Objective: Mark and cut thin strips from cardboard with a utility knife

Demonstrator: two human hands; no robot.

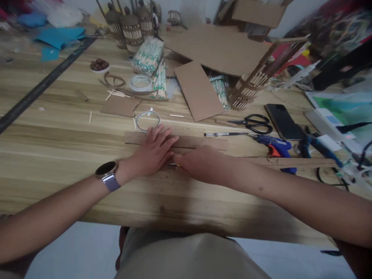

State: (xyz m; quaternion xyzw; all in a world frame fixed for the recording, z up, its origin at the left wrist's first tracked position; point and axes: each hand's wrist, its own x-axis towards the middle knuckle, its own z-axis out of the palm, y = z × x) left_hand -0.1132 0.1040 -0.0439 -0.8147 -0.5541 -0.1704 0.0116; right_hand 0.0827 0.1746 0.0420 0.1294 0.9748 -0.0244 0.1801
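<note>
A long brown cardboard strip [200,142] lies crosswise on the wooden table. My left hand [155,151], a watch on its wrist, presses down on the strip's left part with its fingers spread. Close beside it my right hand [197,162] is closed around a small tool with a bit of yellow [178,165]; most of the tool is hidden by the fingers. A roll of tape [148,121] lies just beyond my left fingertips. Another narrow cardboard strip [290,162] extends to the right, partly behind my right forearm.
Beyond the hands lie a pen [226,134], black scissors [255,123], a blue glue gun [271,143] and a phone [283,121]. Farther back are cardboard pieces [199,91], bagged sticks [148,56] and a stick-covered model [247,89]. The table's front edge [174,231] is near my body.
</note>
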